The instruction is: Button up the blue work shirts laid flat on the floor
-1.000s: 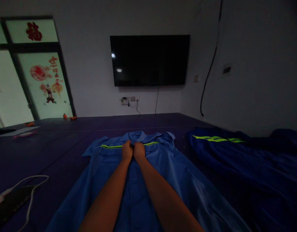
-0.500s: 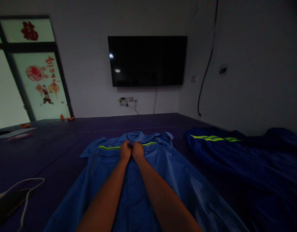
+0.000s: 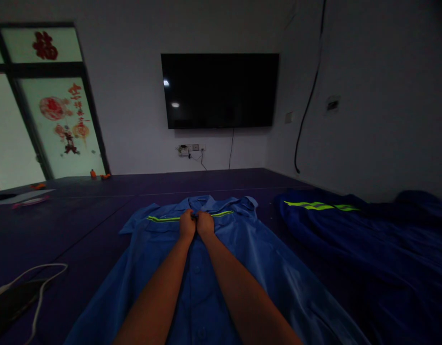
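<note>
A blue short-sleeved work shirt [image 3: 278, 268] with a yellow-green reflective stripe lies spread out in front of me, its collar at the far end. My left hand [image 3: 187, 224] and my right hand [image 3: 205, 223] meet at the front placket, level with the stripe and just below the collar. Both are closed, with the fingers pinching the shirt's front edges between them. The fingertips and whatever button is there are hidden. Lower on the placket, buttons show between my forearms.
A darker blue garment [image 3: 335, 235] with a reflective stripe lies heaped at the right. On the purple tabletop [image 3: 98, 211], a phone [image 3: 16, 302] with a white cable rests at the near left. Small orange objects [image 3: 105, 176] stand at the far left edge. A television [image 3: 221, 91] hangs ahead.
</note>
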`<act>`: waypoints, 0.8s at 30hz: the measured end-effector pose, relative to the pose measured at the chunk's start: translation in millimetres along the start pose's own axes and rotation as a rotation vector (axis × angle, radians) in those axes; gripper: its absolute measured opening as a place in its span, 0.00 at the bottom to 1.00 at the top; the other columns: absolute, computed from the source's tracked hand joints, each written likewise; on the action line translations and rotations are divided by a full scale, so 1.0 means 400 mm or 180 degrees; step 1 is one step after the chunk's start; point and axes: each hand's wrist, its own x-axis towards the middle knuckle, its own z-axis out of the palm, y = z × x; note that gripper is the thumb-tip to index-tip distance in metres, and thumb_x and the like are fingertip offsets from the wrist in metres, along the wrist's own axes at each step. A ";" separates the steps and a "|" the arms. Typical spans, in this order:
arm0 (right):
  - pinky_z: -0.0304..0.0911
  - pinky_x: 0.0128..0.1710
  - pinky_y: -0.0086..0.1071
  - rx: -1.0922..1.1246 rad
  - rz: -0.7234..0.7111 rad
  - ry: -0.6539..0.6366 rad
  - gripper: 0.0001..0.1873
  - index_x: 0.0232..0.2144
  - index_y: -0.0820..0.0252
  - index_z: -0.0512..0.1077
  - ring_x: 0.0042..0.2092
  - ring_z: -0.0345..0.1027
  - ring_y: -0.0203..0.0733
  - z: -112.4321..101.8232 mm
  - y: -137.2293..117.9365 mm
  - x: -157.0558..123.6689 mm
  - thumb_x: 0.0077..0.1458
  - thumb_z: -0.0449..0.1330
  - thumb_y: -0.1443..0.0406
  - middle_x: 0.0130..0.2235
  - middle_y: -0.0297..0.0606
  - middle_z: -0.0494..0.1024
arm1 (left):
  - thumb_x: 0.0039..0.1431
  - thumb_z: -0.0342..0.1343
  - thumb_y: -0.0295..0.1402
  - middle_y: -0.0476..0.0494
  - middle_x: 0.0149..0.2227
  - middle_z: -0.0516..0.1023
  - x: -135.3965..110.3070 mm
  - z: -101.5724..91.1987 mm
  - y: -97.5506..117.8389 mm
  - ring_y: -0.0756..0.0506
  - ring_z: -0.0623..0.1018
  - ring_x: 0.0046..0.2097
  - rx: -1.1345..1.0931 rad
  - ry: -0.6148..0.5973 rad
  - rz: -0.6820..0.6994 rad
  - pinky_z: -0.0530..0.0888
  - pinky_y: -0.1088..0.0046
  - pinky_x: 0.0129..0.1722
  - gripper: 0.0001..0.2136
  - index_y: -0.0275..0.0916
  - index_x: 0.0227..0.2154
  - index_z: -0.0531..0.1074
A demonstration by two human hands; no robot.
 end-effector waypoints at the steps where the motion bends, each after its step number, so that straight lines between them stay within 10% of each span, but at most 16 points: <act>1: 0.60 0.38 0.28 -0.0004 0.0005 0.0001 0.14 0.37 0.65 0.73 0.41 0.69 0.41 0.000 0.000 0.000 0.55 0.48 0.72 0.37 0.48 0.76 | 0.44 0.48 0.18 0.39 0.34 0.77 0.000 0.000 0.001 0.45 0.75 0.37 0.0015 -0.0001 -0.0002 0.69 0.72 0.37 0.15 0.31 0.37 0.71; 24: 0.60 0.39 0.29 0.0221 0.0172 0.0112 0.16 0.42 0.64 0.69 0.41 0.69 0.41 0.003 0.001 0.000 0.55 0.46 0.72 0.39 0.48 0.75 | 0.45 0.50 0.19 0.39 0.36 0.75 0.000 -0.004 0.012 0.44 0.73 0.41 -0.0251 0.0199 -0.0056 0.67 0.69 0.43 0.13 0.33 0.35 0.71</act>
